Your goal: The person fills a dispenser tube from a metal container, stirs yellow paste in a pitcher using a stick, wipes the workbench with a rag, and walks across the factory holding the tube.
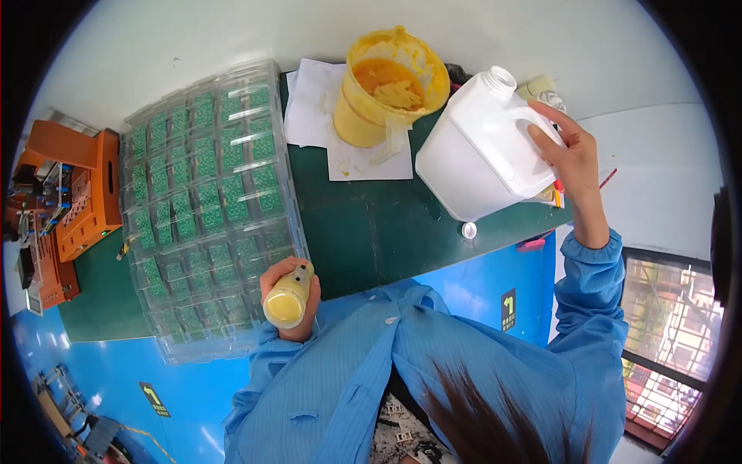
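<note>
My left hand (292, 329) is wrapped round a small yellowish bottle (285, 308), near the front edge of the table. The bottle's round end faces up towards me. At the right, my right hand (570, 151) grips the handle side of a large white plastic jug (471, 158). The jug's mouth has no cap on it, and the jug leans to one side over the table. Below its base lies a small white cap (468, 230). Left of the jug, a yellow bucket (359, 120) crusted with yellow residue stands on white paper (348, 166).
Stacked clear trays (290, 205) of green circuit boards cover the left of the green table (352, 247). Orange equipment (89, 193) stands beyond them at the far left. A wall runs behind the table, and a barred window (665, 340) is at the right.
</note>
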`<state>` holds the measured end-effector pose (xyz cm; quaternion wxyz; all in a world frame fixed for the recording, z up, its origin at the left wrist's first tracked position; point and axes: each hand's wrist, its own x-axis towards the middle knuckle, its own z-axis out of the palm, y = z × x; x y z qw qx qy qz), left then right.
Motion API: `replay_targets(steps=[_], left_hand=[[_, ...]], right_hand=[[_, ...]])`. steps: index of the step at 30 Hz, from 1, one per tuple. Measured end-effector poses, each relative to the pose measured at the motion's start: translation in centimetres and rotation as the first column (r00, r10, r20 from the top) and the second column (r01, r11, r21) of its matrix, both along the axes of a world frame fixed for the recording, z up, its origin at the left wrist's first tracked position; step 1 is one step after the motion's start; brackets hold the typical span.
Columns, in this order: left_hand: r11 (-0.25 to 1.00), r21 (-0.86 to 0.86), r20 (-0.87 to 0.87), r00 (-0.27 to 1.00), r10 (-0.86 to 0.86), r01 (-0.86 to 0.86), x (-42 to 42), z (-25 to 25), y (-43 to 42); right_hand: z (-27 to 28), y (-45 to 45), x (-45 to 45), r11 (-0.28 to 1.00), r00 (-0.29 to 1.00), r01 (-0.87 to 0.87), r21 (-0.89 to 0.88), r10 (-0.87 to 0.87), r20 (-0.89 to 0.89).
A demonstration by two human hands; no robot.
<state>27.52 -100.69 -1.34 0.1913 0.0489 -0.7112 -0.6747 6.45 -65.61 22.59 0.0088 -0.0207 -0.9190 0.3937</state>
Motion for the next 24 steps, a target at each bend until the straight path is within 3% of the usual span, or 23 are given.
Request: replay_targets(steps=[2, 8, 12, 13, 16, 19, 22, 24], left_hand=[[0.998, 0.029, 0.017, 0.998, -0.061, 0.061, 0.2, 0.4, 0.1], [0.994, 0.073, -0.008, 0.997, -0.077, 0.077, 0.3, 0.2, 0.9], [0.991, 0.044, -0.024, 0.992, -0.126, 0.127, 0.4, 0.1, 0.6], [0.99, 0.038, -0.014, 0.991, -0.136, 0.136, 0.5, -0.1, 0.6], [0.985, -0.007, 0.004, 0.985, -0.171, 0.171, 0.8, -0.1, 0.6], [0.983, -0.011, 0.02, 0.982, -0.185, 0.185, 1.0, 0.3, 1.1], [0.986, -0.027, 0.048, 0.986, -0.162, 0.163, 1.5, 0.9, 2.3], [0.985, -0.043, 0.049, 0.985, -0.163, 0.165, 1.6, 1.5, 3.3]], right_hand=[[-0.9, -0.5, 2.0, 0.992, 0.997, 0.019, -0.126, -0.028, -0.073], [-5.6, -1.2, 6.7, 0.962, 0.961, 0.118, -0.248, -0.173, -0.215], [-7.9, -2.6, 9.9, 0.831, 0.931, 0.234, -0.505, -0.341, -0.131], [-8.8, -2.1, 10.9, 0.826, 0.942, 0.262, -0.5, -0.332, -0.054], [-13.3, -1.7, 13.2, 0.905, 0.928, 0.18, -0.385, -0.286, -0.239], [-15.8, -2.5, 15.5, 0.918, 0.902, 0.2, -0.342, -0.309, -0.302], [-18.3, -2.7, 18.6, 0.914, 0.911, 0.137, -0.383, -0.268, -0.313], [-18.2, -3.0, 20.1, 0.846, 0.933, 0.186, -0.5, -0.311, -0.18]])
